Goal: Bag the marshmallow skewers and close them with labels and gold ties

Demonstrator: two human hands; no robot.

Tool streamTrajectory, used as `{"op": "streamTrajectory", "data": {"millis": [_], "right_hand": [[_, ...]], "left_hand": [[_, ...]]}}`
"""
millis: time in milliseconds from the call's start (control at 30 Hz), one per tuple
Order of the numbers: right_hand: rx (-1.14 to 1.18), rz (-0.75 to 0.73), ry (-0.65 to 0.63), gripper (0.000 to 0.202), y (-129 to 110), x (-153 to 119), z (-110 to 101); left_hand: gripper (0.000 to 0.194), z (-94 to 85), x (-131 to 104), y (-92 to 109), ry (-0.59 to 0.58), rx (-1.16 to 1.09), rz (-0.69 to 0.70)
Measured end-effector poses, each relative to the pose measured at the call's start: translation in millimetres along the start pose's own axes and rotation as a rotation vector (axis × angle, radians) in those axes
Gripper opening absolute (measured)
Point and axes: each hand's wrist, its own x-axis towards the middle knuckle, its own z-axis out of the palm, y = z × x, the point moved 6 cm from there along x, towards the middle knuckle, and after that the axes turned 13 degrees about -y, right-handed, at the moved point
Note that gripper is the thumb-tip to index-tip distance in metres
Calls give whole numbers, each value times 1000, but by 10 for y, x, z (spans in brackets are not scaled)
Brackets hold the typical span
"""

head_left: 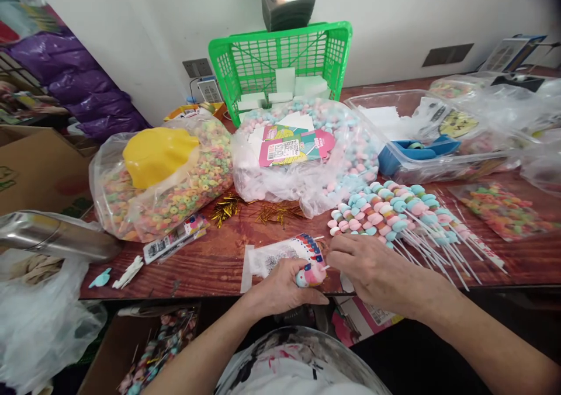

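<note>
My left hand (287,287) is closed around a pink and blue candy skewer (312,274) near the table's front edge. A short white stick end sticks out of its right side. My right hand (372,269) is just right of it, fingers pinched together by that stick end; what they grip is too small to make out. Behind my left hand lies a clear printed bag (276,255) with red and blue marks. A pile of marshmallow skewers (394,211) with white sticks lies beyond my right hand. Gold twist ties (278,212) lie behind the bag.
At the back, a bag of pastel marshmallows (355,138) sits before a green basket (280,41). Left are a bag of candy rings (205,167) and a steel flask (56,237). A clear tub (473,164) stands right. Below the table, a box holds skewers (162,348).
</note>
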Motion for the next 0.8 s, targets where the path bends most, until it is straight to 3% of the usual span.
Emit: {"op": "streamTrajectory", "data": {"millis": [200,400,600,800], "right_hand": [[59,-43,-36,32,-60,13,5],[76,-20,-127,26,-203,189,255],[183,19,38,21,11,130,0],[155,-52,158,25,2,174,-45]], "left_hand": [[30,72,52,73,-6,-43,57],[31,127,101,95,50,-27,129],[38,22,-70,75,23,-398,69],[49,-53,-66,32,253,-424,55]]}}
